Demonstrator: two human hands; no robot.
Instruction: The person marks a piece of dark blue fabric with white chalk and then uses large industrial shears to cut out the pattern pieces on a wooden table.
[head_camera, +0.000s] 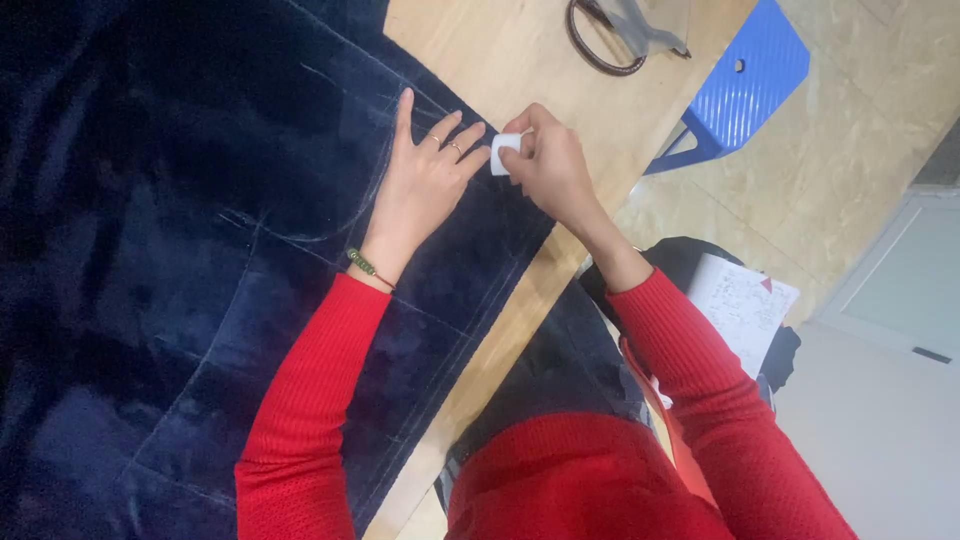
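Chalk, a small white piece (505, 152), is being pinched between the thumb and fingertips of the right hand (553, 165), just above the near edge of the dark blue velvet fabric (150, 250) that is lying spread over the wooden table (520, 60). Left hand (425, 180) is resting flat on the fabric immediately beside the chalk, its fingers extended and spread, gripping nothing and pressing the cloth down; rings are showing on two fingers and a green bead bracelet (368, 266) is sitting at the wrist. Faint pale lines are running across the fabric near both hands. Judged from this, the marking step appears to be in hand, with the chalk edge meeting the cloth next to the left fingertips. A further stroke would call for the left hand keeping the pile taut and still while the chalk is drawn steadily along the line. Scissors (620, 35) are lying on the table beyond the fabric, well apart from both hands, and a blue stool (745, 85) is standing off the table's far corner.
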